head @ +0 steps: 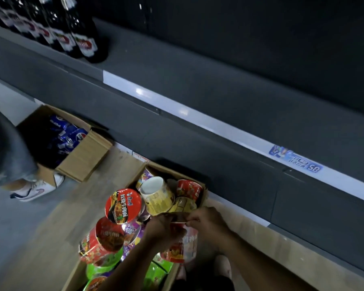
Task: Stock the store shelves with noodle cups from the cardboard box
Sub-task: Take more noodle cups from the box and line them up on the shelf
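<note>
A: Step in hand?

B: The pick, by the look of it. Gripping one red noodle cup (pixel 186 245) with left hand (pixel 164 229) and right hand (pixel 206 221) together, fingers curled at its rim.

A: And where, exactly?

B: Over the right edge of the cardboard box (pixel 168 168) on the floor (pixel 51 227), just above the heap of other cups. Seemingly tilted rather than upright. Hard to say whether fully clear of the pile.

A: Far along?

B: Probably not. Plenty of red, yellow, purple and green cups left in the box, and none visible on the shelf (pixel 198 85). Only dark bottles (pixel 82 43) at its far left end.

A: Next move?

B: Likely lifting clear, turning upright, then carrying up to the shelf and setting down behind the white price strip (pixel 177 110). Worth minding the yellow cup (pixel 160 198) lying loose just beyond the hands. Easy to nudge on the way up.
</note>
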{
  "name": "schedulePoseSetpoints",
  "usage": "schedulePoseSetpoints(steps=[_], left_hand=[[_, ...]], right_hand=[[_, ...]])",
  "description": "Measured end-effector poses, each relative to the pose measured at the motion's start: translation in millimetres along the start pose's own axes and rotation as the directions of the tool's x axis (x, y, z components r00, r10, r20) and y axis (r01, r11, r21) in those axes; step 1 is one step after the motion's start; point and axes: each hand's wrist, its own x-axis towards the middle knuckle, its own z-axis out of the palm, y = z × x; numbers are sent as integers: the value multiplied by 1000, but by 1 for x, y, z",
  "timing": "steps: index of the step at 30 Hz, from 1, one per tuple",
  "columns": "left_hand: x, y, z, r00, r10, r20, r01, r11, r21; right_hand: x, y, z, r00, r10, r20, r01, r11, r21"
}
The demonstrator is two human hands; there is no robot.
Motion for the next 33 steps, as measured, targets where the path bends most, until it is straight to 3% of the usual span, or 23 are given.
schedulePoseSetpoints(steps=[3,10,19,25,33], left_hand=[[4,18,-19,999,18,29,-19,999,32],[2,66,-69,996,83,-44,-64,943,328],[-23,147,-143,980,174,-95,-139,944,298],[-66,212,-191,926,295,-233,-209,919,334],[-130,293,-249,820,449,-355,-293,862,413]], right_hand=[[-10,-15,-25,999,-7,-43,7,1000,-5],[-35,-50,-79,981,-30,-193,19,998,-58],[-73,-97,-151,933,-116,-339,90,992,-92],[-129,-133,-207,860,-215,-463,183,977,-113],[-212,-178,-266,679,-305,-668,315,943,-111]])
